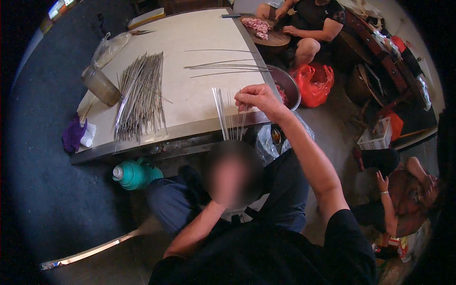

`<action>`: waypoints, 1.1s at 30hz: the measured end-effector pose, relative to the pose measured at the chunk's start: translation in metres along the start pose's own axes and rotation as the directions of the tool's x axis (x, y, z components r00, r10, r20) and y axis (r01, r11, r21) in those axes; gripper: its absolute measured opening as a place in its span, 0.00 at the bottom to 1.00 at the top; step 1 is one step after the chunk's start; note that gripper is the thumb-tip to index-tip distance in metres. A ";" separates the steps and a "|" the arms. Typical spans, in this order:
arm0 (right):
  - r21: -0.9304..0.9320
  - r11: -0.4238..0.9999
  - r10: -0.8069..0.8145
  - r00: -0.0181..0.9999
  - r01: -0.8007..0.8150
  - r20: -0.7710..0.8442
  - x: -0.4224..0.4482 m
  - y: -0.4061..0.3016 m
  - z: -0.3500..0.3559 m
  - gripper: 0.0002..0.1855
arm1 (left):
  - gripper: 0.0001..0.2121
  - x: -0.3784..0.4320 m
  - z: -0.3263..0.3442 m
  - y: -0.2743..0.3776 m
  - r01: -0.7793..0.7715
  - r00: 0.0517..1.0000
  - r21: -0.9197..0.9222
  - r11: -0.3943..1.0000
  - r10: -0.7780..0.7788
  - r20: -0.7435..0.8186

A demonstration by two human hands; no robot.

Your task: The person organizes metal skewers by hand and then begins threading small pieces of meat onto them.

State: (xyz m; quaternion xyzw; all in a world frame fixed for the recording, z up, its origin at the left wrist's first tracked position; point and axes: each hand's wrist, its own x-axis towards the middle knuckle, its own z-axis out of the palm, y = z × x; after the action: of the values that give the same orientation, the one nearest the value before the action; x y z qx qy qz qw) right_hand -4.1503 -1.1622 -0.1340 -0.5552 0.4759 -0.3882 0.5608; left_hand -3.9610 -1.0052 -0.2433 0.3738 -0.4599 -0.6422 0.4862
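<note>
My left hand (229,174) is largely covered by a round blur in front of the table's near edge. Several thin metal skewers (220,112) rise out of that blur in a loose fan, their lower ends hidden. Over the table's near right corner, my right hand (257,99) has its thumb and fingers pinched together at the upper part of a skewer on the fan's right side. Beyond it, several more skewers (228,67) lie crosswise on the white tabletop (174,39). A big pile of skewers (142,94) covers the table's left part.
A cloudy jar (100,85) lies beside the pile. Below the table edge stands a teal thermos (137,174). A metal bowl (290,87) with meat and a red plastic bag (314,84) are to the right. Another person works at a chopping block (272,40) with meat; one more sits at right.
</note>
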 end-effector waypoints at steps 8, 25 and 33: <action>0.253 0.935 -0.131 0.906 0.247 -0.403 0.022 -0.028 -0.015 0.09 | 0.14 -0.001 -0.021 -0.063 -0.449 0.891 0.735 0.508 0.324 0.319; -0.342 0.734 -0.676 0.679 0.586 -0.287 0.102 -0.117 -0.005 0.12 | 0.13 -0.015 0.006 0.007 0.139 0.990 -0.124 0.983 -0.141 -0.011; -0.589 0.459 -0.755 0.641 0.665 0.135 0.145 -0.066 0.052 0.10 | 0.12 -0.014 0.002 0.016 0.188 0.975 -0.223 0.957 -0.209 -0.075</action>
State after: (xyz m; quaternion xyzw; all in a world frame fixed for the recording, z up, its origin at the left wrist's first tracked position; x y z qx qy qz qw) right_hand -4.0582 -1.2940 -0.0868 -0.8169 0.3348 -0.4570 0.1082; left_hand -3.9545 -0.9930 -0.2272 0.3943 -0.3239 -0.7145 0.4787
